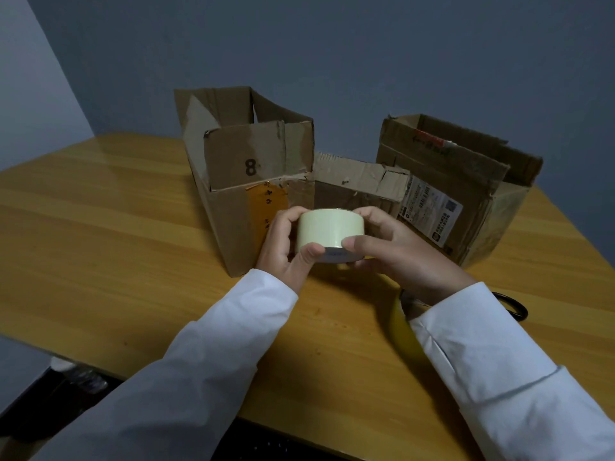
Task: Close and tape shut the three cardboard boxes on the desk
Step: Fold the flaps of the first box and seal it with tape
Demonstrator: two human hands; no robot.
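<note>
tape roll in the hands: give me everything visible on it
The tape roll is a wide, pale yellowish-green roll, matte as it looks, with a grey core edge showing at its near lower rim. It is held above the wooden desk, in front of the low middle box, its axis tilted toward the camera. The left hand grips its left side, the right hand its right, both thumbs at the near rim. No loose tape end is visible.

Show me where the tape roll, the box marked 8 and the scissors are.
tape roll (329, 229), head view, pale outer side.
box marked 8 (248, 151), head view, front flap.
scissors (514, 306), head view, black handle loop.
</note>
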